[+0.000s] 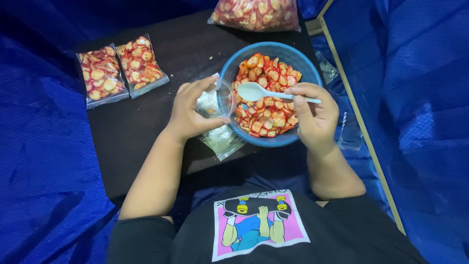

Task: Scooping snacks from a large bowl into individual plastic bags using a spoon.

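Blue round plastic bowl [273, 47], heaped with red-and-orange sliced chips [268, 115], right of centre on the black worktop [132, 132]. Right hand [315, 115] pinching the handle of a white plastic spoon [254, 91], scoop empty and held over the chips. Left hand [193, 110] curled round a small clear plastic container [221, 95] (bag or cup, hard to tell), mouth held open just beside the bowl's rim. Seemingly the scooping stage of filling. Next calls for a loaded spoon, kept level, then tipped into that narrow mouth. Farther left, two sealed clear packets of chips [122, 71] side by side. Blue tarpaulin [39, 146] all around.
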